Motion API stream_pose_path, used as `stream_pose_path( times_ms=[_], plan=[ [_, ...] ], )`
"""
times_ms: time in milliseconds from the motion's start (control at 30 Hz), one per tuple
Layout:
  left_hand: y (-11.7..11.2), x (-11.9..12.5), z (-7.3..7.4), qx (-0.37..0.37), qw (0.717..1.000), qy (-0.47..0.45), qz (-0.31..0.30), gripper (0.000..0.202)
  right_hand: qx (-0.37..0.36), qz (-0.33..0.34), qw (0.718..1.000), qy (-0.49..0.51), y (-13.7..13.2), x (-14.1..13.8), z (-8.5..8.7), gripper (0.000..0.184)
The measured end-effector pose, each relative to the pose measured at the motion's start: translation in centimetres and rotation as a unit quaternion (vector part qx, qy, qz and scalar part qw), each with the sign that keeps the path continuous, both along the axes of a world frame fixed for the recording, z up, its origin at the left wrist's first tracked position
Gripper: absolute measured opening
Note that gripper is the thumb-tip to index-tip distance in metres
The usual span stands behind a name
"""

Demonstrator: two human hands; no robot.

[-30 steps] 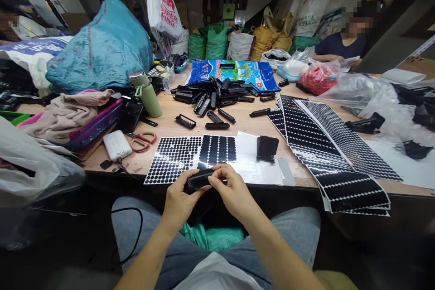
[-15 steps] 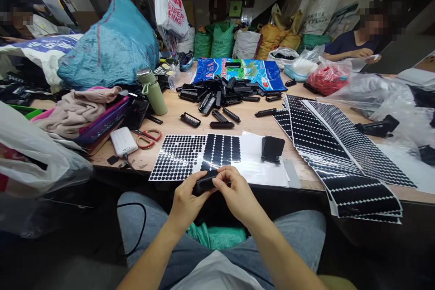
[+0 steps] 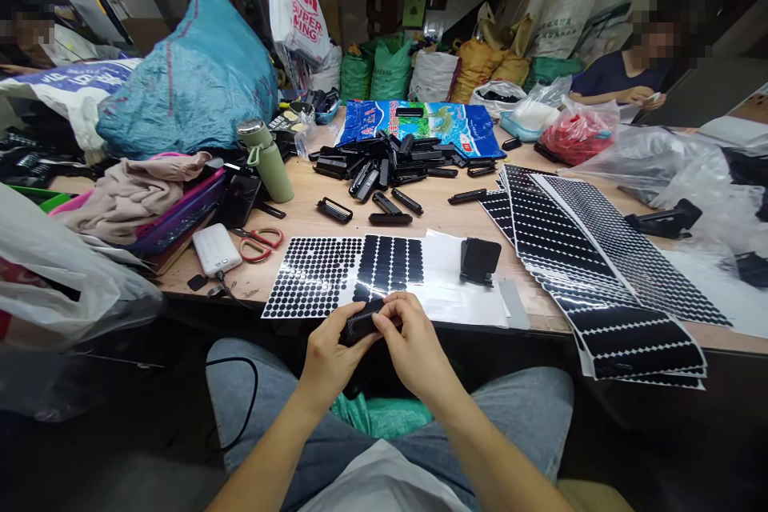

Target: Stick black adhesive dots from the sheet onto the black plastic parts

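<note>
Above my lap, at the table's front edge, a small black plastic piece (image 3: 362, 323) is held between both hands. My left hand (image 3: 333, 344) is closed around its left end. At the other end, my right hand (image 3: 411, 336) pinches it with thumb and fingertips, which hide part of it. Just beyond lie a sheet of round black stickers (image 3: 312, 276) and a sheet of oblong black stickers (image 3: 389, 266). A black folding stand (image 3: 480, 260) rests on white paper to their right. Farther back is a heap of black plastic parts (image 3: 390, 160).
Long black sticker sheets (image 3: 576, 280) overhang the table edge at right. At left are red-handled scissors (image 3: 261, 244), a white power bank (image 3: 216, 250) with a cable, a green bottle (image 3: 269, 164) and a large blue sack (image 3: 192, 80). A co-worker (image 3: 624, 80) sits at back right.
The view has shifted very slightly. Both hands keep their hold on the black plastic piece, with barely any finger movement visible.
</note>
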State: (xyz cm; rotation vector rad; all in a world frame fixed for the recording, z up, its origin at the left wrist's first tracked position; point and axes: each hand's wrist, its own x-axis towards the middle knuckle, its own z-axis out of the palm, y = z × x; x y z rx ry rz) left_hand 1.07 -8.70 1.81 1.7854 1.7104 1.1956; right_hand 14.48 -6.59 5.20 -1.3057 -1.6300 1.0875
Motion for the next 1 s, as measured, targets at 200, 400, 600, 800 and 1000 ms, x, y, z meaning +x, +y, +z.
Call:
stream_pose_path(
  times_ms=[200, 400, 600, 800, 1000],
  plan=[
    [-0.2, 0.3, -0.1, -0.02, 0.997, -0.061, 0.044, 0.035, 0.05, -0.143, 0.986, -0.066, 0.6, 0.5, -1.1, 0.031],
    [0.0, 0.4, 0.1, -0.041, 0.991, -0.108, 0.062, 0.04, 0.086, -0.08, 0.992, -0.055, 1.8, 3.3, -1.3, 0.033],
    [0.1, 0.5, 0.4, -0.058, 0.991, -0.11, 0.04, 0.039, 0.159, 0.03, 0.983, -0.089, 1.3, 3.1, 0.2, 0.022],
    [0.0, 0.5, 0.5, -0.064, 0.991, -0.111, 0.029, 0.038, 0.166, 0.089, 0.976, -0.112, 2.0, 2.7, 0.7, 0.03],
    [0.4, -0.2, 1.1, -0.166, 0.949, -0.266, 0.017, 0.037, 0.118, 0.099, 0.987, -0.047, 2.9, 5.1, 1.1, 0.041]
  ],
)
